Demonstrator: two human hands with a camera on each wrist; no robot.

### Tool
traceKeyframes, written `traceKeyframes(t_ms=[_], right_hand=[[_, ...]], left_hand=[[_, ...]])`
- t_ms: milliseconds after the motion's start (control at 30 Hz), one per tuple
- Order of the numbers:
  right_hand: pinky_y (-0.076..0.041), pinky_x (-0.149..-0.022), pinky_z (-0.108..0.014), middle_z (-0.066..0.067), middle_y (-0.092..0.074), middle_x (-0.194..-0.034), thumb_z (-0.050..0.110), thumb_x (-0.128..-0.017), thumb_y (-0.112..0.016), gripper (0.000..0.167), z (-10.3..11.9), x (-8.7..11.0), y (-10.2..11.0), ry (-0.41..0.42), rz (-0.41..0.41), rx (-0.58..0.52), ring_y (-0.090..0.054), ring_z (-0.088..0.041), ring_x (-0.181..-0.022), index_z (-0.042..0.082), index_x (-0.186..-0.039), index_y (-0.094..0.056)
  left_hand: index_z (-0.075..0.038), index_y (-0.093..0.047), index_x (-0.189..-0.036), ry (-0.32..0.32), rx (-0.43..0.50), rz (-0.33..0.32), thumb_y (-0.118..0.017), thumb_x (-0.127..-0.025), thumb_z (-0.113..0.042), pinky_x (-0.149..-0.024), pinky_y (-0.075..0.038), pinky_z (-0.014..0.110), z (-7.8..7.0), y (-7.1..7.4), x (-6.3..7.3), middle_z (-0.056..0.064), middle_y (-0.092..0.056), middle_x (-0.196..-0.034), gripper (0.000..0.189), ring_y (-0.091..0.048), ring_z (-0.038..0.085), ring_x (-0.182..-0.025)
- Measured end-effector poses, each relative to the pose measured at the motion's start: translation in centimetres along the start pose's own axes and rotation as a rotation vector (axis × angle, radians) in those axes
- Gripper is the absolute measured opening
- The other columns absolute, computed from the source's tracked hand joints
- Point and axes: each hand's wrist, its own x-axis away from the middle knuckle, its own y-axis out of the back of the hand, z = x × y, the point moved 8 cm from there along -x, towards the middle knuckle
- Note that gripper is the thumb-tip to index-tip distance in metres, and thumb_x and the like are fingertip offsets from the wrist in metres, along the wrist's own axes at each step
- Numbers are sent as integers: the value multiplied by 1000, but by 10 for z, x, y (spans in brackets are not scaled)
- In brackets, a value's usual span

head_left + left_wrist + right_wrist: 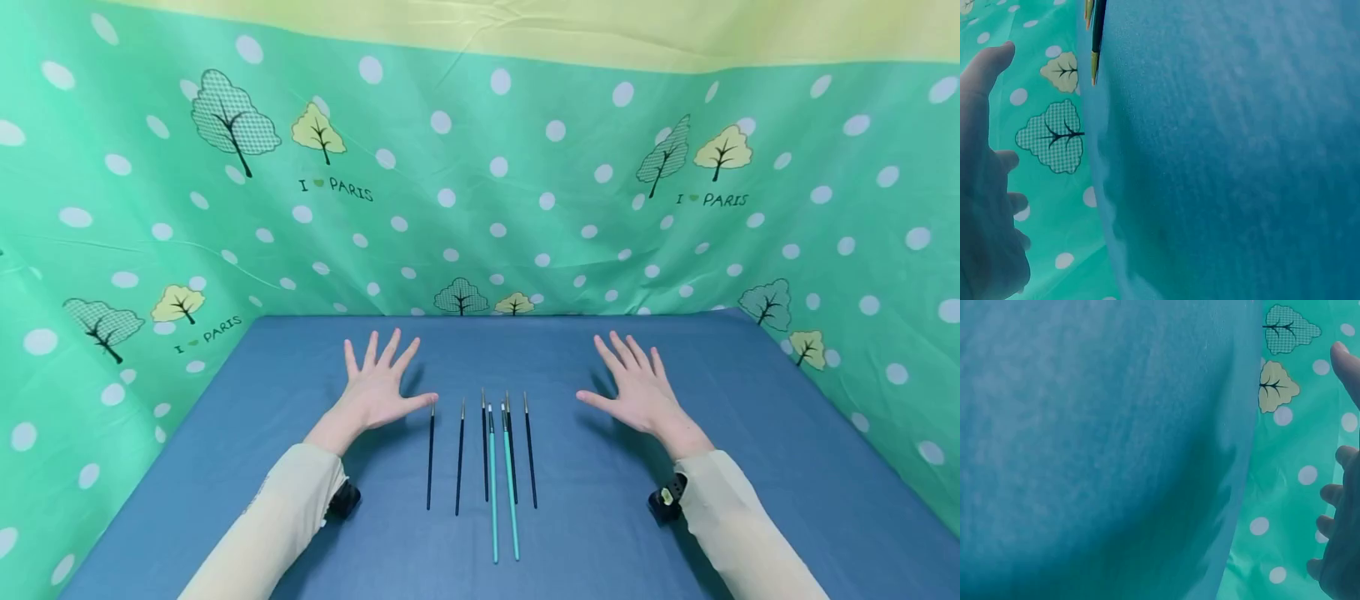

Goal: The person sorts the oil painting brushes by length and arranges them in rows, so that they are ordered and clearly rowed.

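Several thin paintbrushes lie side by side on the blue tabletop in the head view, bristles pointing to the far side. Two have longer teal handles, a left teal paintbrush (493,500) and a right teal paintbrush (512,500). The others have dark handles, from the leftmost dark paintbrush (431,462) to the rightmost dark paintbrush (531,458). My left hand (375,393) hovers left of them with fingers spread, its thumb appearing over the leftmost brush's tip. To the right, my right hand (641,396) is held up likewise, fingers spread, apart from the brushes. Both hands hold nothing.
The blue cloth-covered table (247,467) runs back to a green dotted curtain (480,217) printed with trees, which also rises along both sides. A small black device (345,500) sits at the left wrist, another black device (665,502) at the right.
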Motion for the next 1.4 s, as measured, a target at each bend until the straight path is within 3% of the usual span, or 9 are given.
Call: traceKeyframes(t_ms=[200,333,567,767,900,1033,1200,1400], right_hand=[[-5,-109,-61,-14,-16,-151,70,-76,-48,93,10,0,2,22,-13,3,-12,-37,-137,17,-146,-19],[-9,-110,-59,-14,-17,-150,65,-79,-51,89,20,0,-2,35,16,-20,-16,-37,-136,18,-147,-17],[-13,-111,-56,-13,-22,-149,61,-81,-52,85,41,3,-10,53,35,-85,-24,-36,-134,20,-147,-17],[-21,-109,-56,-12,-30,-146,60,-80,-54,82,59,4,-13,65,39,-95,-31,-35,-131,20,-145,-24],[-28,-103,-60,-12,-36,-143,55,-80,-58,78,69,4,-17,66,57,-123,-35,-37,-128,18,-143,-30],[-37,-98,-57,-12,-45,-135,49,-80,-62,72,76,3,-24,45,96,-195,-43,-33,-123,14,-138,-39],[-50,-77,-39,-7,-59,-111,38,-79,-68,59,85,1,-34,16,136,-315,-57,-20,-93,9,-128,-51],[-46,-58,-26,-1,-59,-88,24,-75,-74,51,90,1,-45,-69,178,-452,-53,-9,-60,6,-120,-56]], left_hand=[[-25,-14,-147,-1,0,21,-41,-74,-77,-101,16,68,0,-1,0,10,-8,-152,94,4,42,-137],[-25,-23,-145,-12,35,3,-48,-76,-70,-104,11,66,-3,1,1,8,-17,-151,86,-6,41,-137],[-17,-39,-139,-36,122,-48,-59,-79,-55,-107,-14,63,-13,2,6,12,-35,-143,74,-31,39,-129],[-14,-44,-135,-12,246,-22,-61,-81,-47,-101,-31,60,-16,-2,9,12,-44,-136,66,-41,36,-123],[-12,-51,-129,19,373,-9,-63,-81,-42,-92,-43,53,-14,-5,9,10,-51,-129,58,-50,31,-114],[-11,-57,-120,84,516,16,-66,-81,-35,-72,-53,37,-12,-13,11,7,-60,-113,47,-59,22,-95],[-11,-61,-113,177,630,61,-67,-81,-31,-59,-50,27,-10,-22,14,3,-63,-98,38,-60,15,-77],[-7,-59,-113,302,830,119,-67,-81,-21,-58,-55,27,-9,-31,19,9,-61,-92,36,-62,16,-64]])
